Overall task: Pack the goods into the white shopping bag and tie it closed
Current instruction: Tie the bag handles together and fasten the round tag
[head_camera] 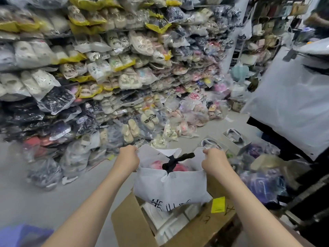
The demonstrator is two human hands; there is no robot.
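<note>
We hold the white non-woven shopping bag with black printed lettering [169,186] up by its top edge, one hand at each side. Our left hand [127,158] has its fingers [133,151] curled tight around the bag's left upper corner, and our right hand [214,160] has its fingers [208,152] pinched shut on the right upper corner, so the mouth of the bag is stretched open between them.

Inside the mouth we see pink goods [155,164] packed low in the bag, with a black strap-like piece of fabric [175,160] lying across them and poking up toward the far rim.

The bag hangs just over an open brown cardboard box [131,223], its bottom touching or nearly touching the white packed items inside the box; we cannot tell which. A yellow sticky label [218,205] sits on the box's right flap.

Ahead of us, a tall wall of slippers and sandals in clear plastic bags [110,72] rises from the grey floor [35,198]. To our right, a large translucent white plastic sack [292,97] hangs well apart from the bag.
</note>
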